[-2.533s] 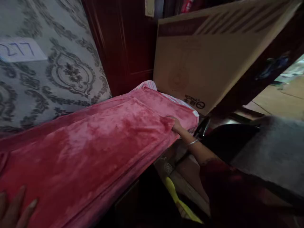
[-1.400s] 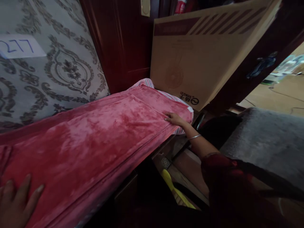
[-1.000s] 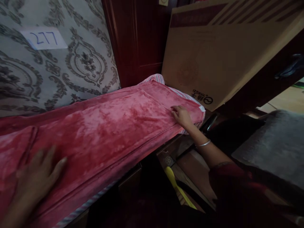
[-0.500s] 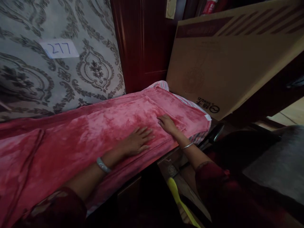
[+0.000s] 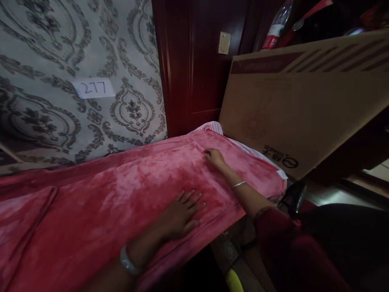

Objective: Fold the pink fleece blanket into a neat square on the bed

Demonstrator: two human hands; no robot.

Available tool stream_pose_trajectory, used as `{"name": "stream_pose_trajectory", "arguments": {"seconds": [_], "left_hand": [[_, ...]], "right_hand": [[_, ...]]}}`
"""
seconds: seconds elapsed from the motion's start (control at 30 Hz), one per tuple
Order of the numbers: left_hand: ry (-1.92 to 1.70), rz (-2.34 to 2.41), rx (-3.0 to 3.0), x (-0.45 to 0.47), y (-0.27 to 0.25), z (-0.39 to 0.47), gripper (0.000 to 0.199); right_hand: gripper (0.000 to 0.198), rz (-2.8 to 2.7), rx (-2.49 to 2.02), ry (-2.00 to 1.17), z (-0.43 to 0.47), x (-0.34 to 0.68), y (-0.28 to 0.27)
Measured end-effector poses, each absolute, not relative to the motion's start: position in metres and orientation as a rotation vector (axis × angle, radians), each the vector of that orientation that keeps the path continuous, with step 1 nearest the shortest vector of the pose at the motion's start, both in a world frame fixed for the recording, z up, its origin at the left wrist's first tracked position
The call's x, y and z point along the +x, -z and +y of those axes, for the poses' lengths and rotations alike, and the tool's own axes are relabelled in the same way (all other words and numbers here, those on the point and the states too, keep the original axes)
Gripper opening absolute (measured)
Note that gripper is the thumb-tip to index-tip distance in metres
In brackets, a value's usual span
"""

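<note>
A pink plush blanket (image 5: 146,178) lies spread and folded in layers along a long surface. My left hand (image 5: 184,213) rests flat on it near the front, its fingers spread, holding nothing. Farther back and to the right, my right hand (image 5: 215,157) has its fingers closed on the edge of the blanket's upper layer. A ridge runs from these fingers along the top layer. A white tag (image 5: 282,174) sits at the blanket's right corner, and striped cloth (image 5: 215,127) shows from under its far edge.
A large cardboard box (image 5: 304,105) leans behind the blanket's right end. Beside it are a dark red door (image 5: 197,61) and a bottle (image 5: 275,30). Patterned wall covering (image 5: 130,101) with a paper marked 277 (image 5: 94,88) stands at the back left. A yellow object (image 5: 234,280) shows low down.
My right hand has moved toward the far side of the blanket, its fingers now closed on the upper layer's edge. My left hand remains flat. The view has tilted upward.
</note>
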State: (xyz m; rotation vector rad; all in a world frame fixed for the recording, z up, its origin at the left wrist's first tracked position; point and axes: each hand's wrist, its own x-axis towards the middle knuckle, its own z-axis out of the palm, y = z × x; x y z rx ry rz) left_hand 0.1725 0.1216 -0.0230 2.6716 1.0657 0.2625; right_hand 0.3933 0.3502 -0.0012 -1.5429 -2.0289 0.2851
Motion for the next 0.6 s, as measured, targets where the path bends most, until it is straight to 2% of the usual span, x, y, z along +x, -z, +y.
{"name": "stream_pose_trajectory", "arguments": {"seconds": [0.3,0.6], "left_hand": [[-0.329,1.068,2.617,0.170,0.022,0.116,0.069],[-0.292,1.089,2.541,0.172,0.017,0.113,0.072]], "right_hand": [[0.036,-1.924,-1.723,-0.323,0.423,0.347,0.011],[0.028,-1.867,-1.842,-0.417,0.467,0.339,0.014]]}}
